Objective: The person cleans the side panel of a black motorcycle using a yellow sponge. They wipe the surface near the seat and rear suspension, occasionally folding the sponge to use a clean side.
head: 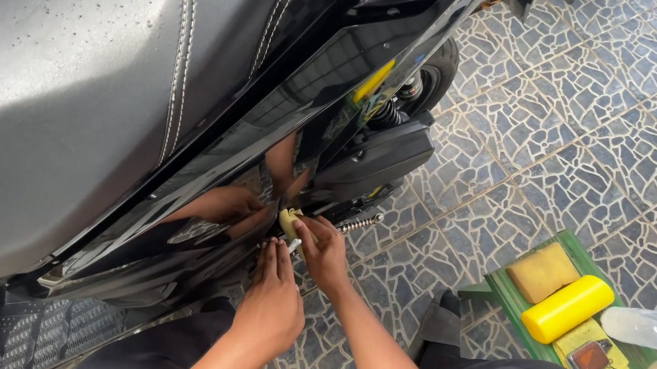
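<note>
Grey scooter seat (40, 81), mosaic-tiled floor (598, 121), hands (298, 271) gripping yellow sponge (289, 220) against black panel (267, 132)

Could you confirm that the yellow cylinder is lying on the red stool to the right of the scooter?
Not quite: the head view shows the stool is green, not red. The yellow cylinder does lie on it, to the right of the scooter.

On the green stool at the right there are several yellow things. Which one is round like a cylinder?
The bright yellow cylinder, lying on its side across the middle of the green stool. The dull yellow sponge behind it is a flat block.
</note>
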